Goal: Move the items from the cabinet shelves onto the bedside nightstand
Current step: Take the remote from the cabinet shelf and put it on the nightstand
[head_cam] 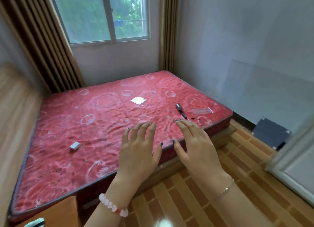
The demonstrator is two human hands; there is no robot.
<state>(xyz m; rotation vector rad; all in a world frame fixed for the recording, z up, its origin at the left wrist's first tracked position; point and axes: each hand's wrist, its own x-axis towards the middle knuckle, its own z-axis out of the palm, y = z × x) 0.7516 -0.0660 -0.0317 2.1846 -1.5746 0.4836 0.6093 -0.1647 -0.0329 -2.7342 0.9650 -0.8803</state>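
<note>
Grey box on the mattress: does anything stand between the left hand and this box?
Nothing visible does. The left hand hovers open above the near edge of the red mattress. Only bare mattress surface lies between it and the grey box, which is further to the left. The cabinet is not in view.

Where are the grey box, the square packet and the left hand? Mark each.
grey box (75, 145): head view, its top face.
square packet (138, 100): head view, its middle.
left hand (138, 152): head view, back of the hand.
</note>
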